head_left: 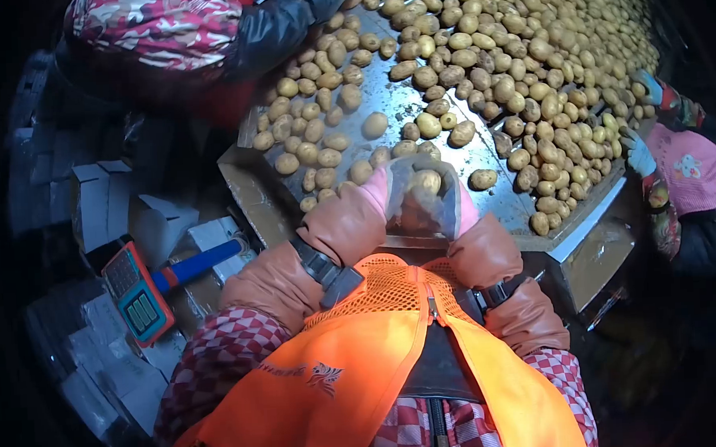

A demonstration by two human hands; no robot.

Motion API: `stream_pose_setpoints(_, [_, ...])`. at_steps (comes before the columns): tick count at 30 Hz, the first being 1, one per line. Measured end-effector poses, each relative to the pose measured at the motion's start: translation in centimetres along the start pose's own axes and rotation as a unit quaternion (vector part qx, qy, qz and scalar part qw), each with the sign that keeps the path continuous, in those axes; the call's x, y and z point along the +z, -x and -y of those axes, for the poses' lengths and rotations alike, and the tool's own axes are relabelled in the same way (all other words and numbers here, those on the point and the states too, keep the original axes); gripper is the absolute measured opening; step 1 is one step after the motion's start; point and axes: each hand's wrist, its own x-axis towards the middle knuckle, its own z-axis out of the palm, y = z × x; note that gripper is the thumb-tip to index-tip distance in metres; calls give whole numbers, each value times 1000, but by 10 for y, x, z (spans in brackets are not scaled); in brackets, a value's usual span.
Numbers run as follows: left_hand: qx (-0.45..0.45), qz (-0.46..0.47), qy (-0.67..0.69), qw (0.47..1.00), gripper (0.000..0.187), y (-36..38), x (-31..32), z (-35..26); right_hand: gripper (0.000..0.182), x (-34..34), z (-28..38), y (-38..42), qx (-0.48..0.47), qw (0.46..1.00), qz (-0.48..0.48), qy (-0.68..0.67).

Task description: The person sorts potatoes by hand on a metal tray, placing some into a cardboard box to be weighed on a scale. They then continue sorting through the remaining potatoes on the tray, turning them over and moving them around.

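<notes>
My left hand (398, 182) and my right hand (451, 194), in greyish gloves with pink cuffs, are close together at the near edge of the metal sorting table (392, 86). A pale potato (426, 182) sits between them, with the fingers curled around it; which glove bears it is partly hidden. Below it is a blurred brownish patch that I cannot make out. Several potatoes lie just beyond my fingers, and a single potato (482, 179) rests to the right of my right hand.
A large heap of potatoes (543, 79) covers the table's right and far side; a looser group (314, 129) lies left. One co-worker in a patterned hood (158, 28) leans in top left. Another's gloved hands (641, 151) touch the right edge. Scale display (137, 293) and cardboard boxes (162, 224) stand left.
</notes>
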Motion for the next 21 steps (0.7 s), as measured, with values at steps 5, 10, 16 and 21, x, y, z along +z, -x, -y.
stream_pose_setpoints(5, [-97, -64, 1, 993, 35, 32, -60, 71, 53, -4, 14, 13, -5, 999, -40, -21])
stream_pose_setpoints(10, [-428, -181, -224, 857, 54, 44, -174, 148, 60, -71, 21, 45, 33, 951, -217, -218])
stream_pose_setpoints(16, [-436, -99, -124, 886, 60, -86, -162, 154, 25, -210, 11, 158, -48, 812, -254, -523])
stream_pose_setpoints(21, [-328, -29, -146, 933, 70, -89, -104, 83, 25, -275, -34, 255, -132, 746, -413, -505])
